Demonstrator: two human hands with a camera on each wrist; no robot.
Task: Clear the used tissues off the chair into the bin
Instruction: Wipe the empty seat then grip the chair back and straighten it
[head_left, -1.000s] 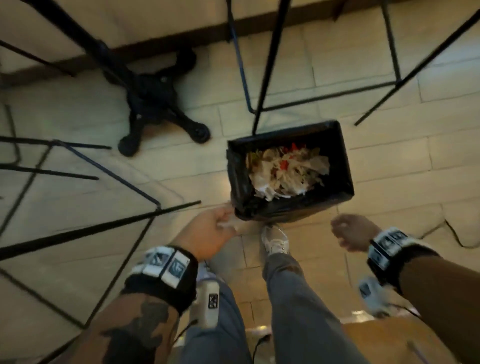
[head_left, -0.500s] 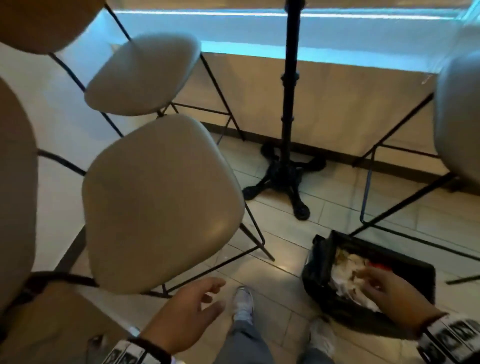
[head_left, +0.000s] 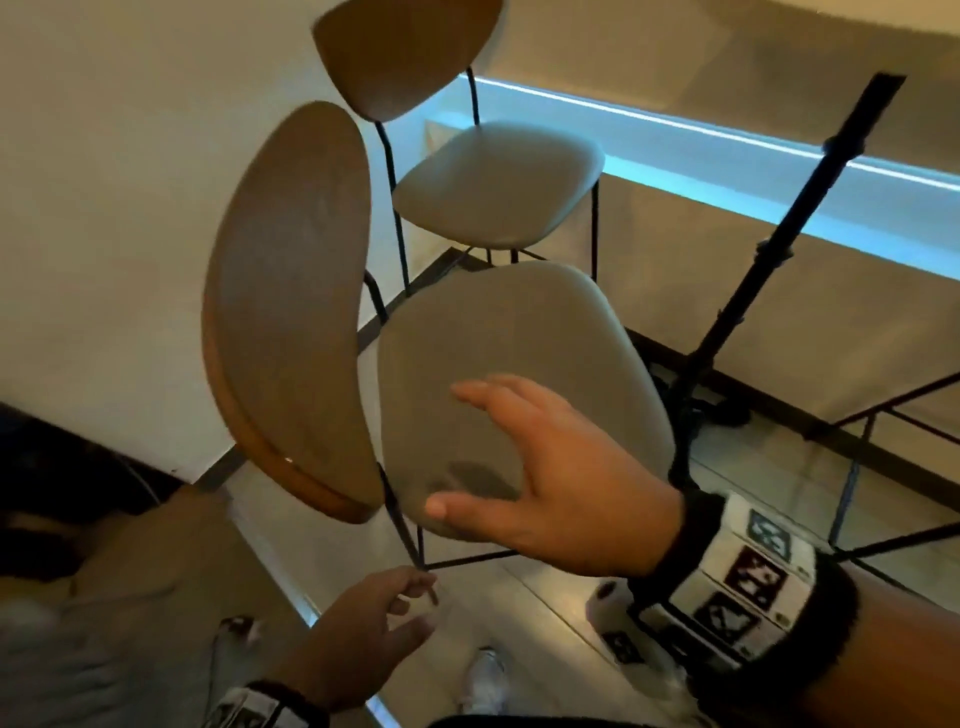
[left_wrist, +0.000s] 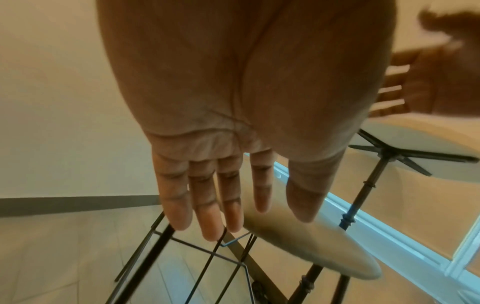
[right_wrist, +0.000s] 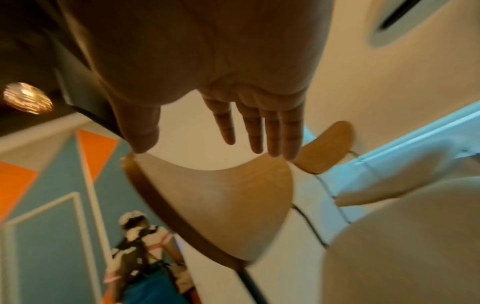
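Head view, from left to right: the left hand (head_left: 358, 631) hangs low with its fingers loosely spread and holds nothing; it sits below the near chair's seat edge, close to the thin black chair legs (head_left: 410, 540). Up and to the left of it stands the curved wooden backrest (head_left: 291, 312) of the near chair (head_left: 519, 364). The right hand (head_left: 545, 483) is to the right of the left one and higher, stretched flat over the grey seat with fingers straight and thumb apart, gripping nothing; whether it touches the seat cannot be told. Beyond its fingertips stands a second chair (head_left: 498, 182) of the same kind, and to the right of its wrist rises a black table post (head_left: 727, 322). No tissue shows on the visible part of either seat, and the bin is out of view. Left wrist view shows the left hand (left_wrist: 233, 164) palm open, fingers (left_wrist: 207, 205) straight, above the black wire legs (left_wrist: 207, 257). Right wrist view shows the right hand (right_wrist: 233, 92) open too, its fingertips (right_wrist: 270, 144) just short of the wooden backrest (right_wrist: 215, 205), with a person (right_wrist: 140, 257) standing far off at lower left.
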